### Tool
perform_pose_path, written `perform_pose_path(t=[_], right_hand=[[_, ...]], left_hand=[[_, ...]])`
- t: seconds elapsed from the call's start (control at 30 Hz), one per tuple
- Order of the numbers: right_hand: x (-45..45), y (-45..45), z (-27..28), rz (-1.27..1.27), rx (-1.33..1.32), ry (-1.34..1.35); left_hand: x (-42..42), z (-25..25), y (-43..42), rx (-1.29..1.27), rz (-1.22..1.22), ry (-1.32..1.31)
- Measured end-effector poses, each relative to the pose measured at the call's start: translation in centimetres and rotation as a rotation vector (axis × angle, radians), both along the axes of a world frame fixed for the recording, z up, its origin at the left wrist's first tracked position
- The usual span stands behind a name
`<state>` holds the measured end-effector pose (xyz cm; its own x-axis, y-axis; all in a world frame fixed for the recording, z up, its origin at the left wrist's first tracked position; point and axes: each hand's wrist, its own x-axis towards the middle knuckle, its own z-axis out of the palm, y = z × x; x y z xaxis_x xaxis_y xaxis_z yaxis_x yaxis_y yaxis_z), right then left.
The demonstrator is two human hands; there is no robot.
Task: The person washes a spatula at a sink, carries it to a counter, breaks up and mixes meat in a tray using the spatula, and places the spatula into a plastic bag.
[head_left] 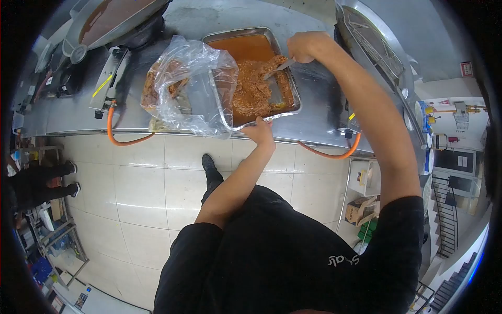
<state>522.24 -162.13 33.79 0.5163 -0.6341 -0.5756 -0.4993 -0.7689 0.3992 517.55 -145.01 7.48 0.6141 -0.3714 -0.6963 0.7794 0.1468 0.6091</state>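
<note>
A metal tray [296,102] on the steel counter holds reddish-brown liquid and a lumpy, minced-looking mass [251,86]. My right hand [307,47] is closed round the handle of a metal utensil [282,67], whose end rests in the lumpy mass at the tray's right side. My left hand [260,131] grips the tray's near rim, thumb and fingers on the edge. Left of the tray, partly over its left edge, lies a clear plastic bag [183,99] with more brown food inside.
The steel counter [319,112] runs across the view. A large pan of brown liquid [112,21] stands at the upper left, a round pan with a rack [374,47] at the right. Orange hoses [123,142] hang at the front edge. Another person's legs [44,180] show at far left.
</note>
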Motion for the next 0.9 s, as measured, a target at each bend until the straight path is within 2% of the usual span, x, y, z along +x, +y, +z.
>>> perform_pose_path(t=[0.07,0.17,0.27,0.37,0.5,0.6,0.7,0.8,0.9], right_hand=[[0.2,-1.7,-0.6,0.02,-0.013,-0.01],[0.5,-2.4,1.1,0.021,-0.01,0.115],[0.5,-1.4,3.9,-0.137,0.009,0.039],[-0.6,-1.0,6.0,-0.145,0.127,-0.079],[-3.2,-3.1,5.6,0.046,0.061,-0.208],[-4.9,-3.1,5.3,0.028,0.019,-0.233],[-6.8,0.0,5.5,-0.043,0.029,-0.273],[-9.9,2.7,4.2,-0.11,0.067,-0.345],[-13.7,5.4,0.5,-0.257,0.086,-0.385]], left_hand=[[0.5,-0.8,0.6,-0.016,-0.084,0.057],[0.5,-2.1,1.4,-0.004,-0.196,0.075],[1.5,-2.2,2.1,-0.019,-0.306,0.091],[1.4,-1.0,2.6,0.001,-0.335,0.1],[1.4,-1.5,3.0,0.003,-0.399,0.099],[3.6,-1.1,4.5,-0.03,-0.637,0.184],[7.8,1.3,7.1,-0.032,-1.003,0.189],[10.3,0.7,8.4,0.068,-0.845,0.187],[10.9,0.3,8.8,0.158,-0.462,0.035]])
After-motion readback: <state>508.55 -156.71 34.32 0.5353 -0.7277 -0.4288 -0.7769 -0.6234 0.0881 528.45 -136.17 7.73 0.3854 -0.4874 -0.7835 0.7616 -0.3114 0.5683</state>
